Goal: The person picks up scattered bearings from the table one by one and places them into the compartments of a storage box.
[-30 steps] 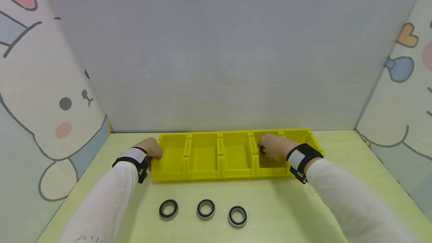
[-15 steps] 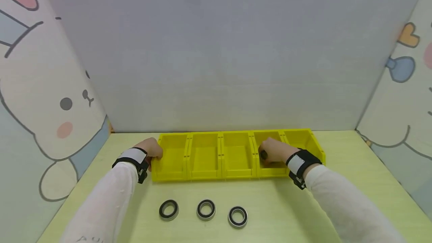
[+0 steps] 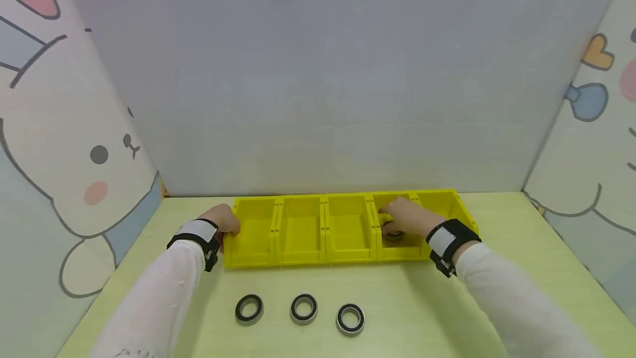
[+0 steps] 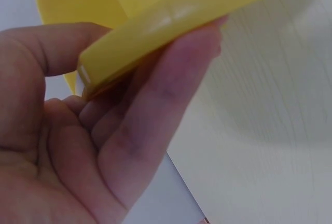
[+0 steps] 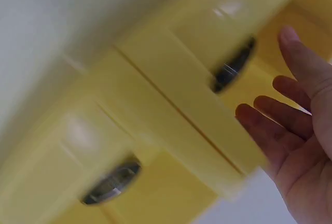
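My left hand (image 3: pixel 222 219) pinches the side wall of the leftmost yellow storage bin (image 3: pixel 250 259); in the left wrist view the thumb is on one side of that wall (image 4: pixel 171 19) and the fingers on the other. My right hand (image 3: pixel 408 216) is inside the fourth bin from the left, over a black-sealed ball bearing (image 3: pixel 394 236). The right wrist view shows this hand with fingers spread and apart from the bearing (image 5: pixel 233 64). Another bearing (image 5: pixel 111 182) sits in the neighbouring bin, hidden in the head view behind my right wrist.
Three more bearings lie in a row on the pale table in front of the bins: a left one (image 3: pixel 249 309), a middle one (image 3: pixel 303 309) and a right one (image 3: pixel 350 319). A grey wall (image 3: pixel 318 98) rises close behind the bins; patterned panels flank both sides.
My right hand has let go of the bearing, which now lies in the fourth bin, and its fingers have loosened and risen slightly. The left hand keeps its grip on the bin.
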`<state>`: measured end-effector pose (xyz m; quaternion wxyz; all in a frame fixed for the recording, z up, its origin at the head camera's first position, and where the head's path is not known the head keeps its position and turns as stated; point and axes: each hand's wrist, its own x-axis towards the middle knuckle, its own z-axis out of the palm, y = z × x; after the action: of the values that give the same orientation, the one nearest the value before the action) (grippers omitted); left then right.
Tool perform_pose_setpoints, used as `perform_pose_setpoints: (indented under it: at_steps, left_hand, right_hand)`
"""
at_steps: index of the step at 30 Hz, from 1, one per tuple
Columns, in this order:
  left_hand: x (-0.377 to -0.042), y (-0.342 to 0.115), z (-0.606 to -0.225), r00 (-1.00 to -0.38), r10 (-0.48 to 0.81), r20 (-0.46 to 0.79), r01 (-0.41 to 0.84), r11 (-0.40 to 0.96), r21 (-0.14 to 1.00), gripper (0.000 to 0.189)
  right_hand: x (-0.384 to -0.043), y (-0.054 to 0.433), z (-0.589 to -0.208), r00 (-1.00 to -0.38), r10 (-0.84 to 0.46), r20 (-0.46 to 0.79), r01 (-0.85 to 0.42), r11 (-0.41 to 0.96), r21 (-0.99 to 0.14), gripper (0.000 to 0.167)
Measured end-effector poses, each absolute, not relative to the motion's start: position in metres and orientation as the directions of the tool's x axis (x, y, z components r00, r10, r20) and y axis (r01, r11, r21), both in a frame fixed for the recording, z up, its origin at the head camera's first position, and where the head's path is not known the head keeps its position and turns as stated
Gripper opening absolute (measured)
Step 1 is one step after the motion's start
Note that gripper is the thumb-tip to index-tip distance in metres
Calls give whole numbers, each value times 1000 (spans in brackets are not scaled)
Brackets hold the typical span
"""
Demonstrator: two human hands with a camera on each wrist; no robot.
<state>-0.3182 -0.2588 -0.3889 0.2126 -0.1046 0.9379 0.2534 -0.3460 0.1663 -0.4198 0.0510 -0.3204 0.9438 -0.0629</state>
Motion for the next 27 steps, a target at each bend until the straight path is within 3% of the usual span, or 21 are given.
perform_pose_setpoints:
  at_steps: [4,8,13,21,27]
  left_hand:
    - [-319,-259,-392,-884,-89,-459,-314,840,443,22]
    - [-319,-258,-390,-887,-90,-454,-304,853,425,21]
    - [-317,-255,-387,-893,-87,-442,-287,866,409,20]
    - [-316,-253,-386,-896,-89,-435,-282,871,403,19]
    - [-316,-254,-388,-901,-90,-424,-273,877,396,17]
  right_hand:
    - [-333,168,-382,-792,-601,103,-610,784,-117,56]
    - [-310,165,-346,-723,-652,228,-675,737,-34,70]
    - [-266,154,-327,-646,-709,282,-731,681,37,78]
    - [-208,136,-374,-559,-780,282,-812,583,4,79]
    - [-189,130,-427,-544,-818,184,-839,531,-120,78]
